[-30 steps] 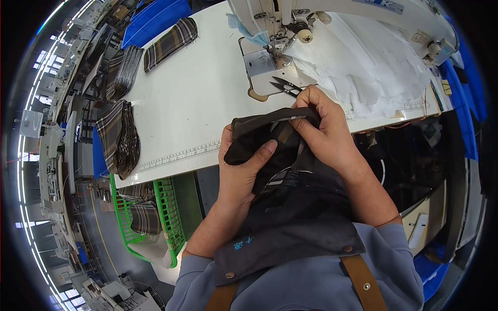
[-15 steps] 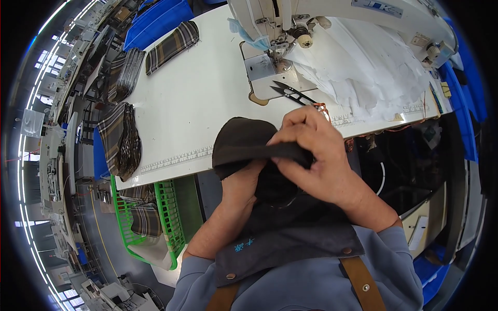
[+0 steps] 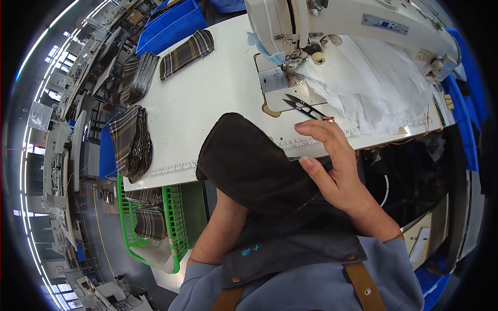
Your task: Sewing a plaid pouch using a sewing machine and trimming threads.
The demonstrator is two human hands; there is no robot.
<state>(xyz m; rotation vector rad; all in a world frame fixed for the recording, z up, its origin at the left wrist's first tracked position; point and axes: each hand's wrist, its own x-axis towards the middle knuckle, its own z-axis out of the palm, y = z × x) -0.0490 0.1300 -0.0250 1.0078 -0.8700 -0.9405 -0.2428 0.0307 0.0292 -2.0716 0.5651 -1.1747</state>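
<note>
A dark brown-black cloth piece (image 3: 249, 160) with rounded corners is spread in front of me at the table's near edge. My left hand (image 3: 230, 205) goes under or into it; only the wrist and heel of the hand show, and the fingers are covered by the cloth. At the cloth's right edge is my right hand (image 3: 332, 160), open, thumb and fingers apart in a curved shape. The thumb tip is close to the cloth; whether it touches I cannot tell. Black thread snips (image 3: 306, 108) lie on the table beyond the right hand.
A white sewing machine (image 3: 290, 46) stands at the far right beside a heap of white fabric (image 3: 373, 88). Plaid cloth pieces (image 3: 187, 53) and stacks (image 3: 132, 142) lie along the table's left. Below is a green basket (image 3: 176, 223); a blue bin (image 3: 171, 26) stands at the back left.
The cloth, folded and pinched in my right hand before, is now opened out flat over my left hand. My right hand has let go, and its fingers have spread. The view has shifted slightly.
</note>
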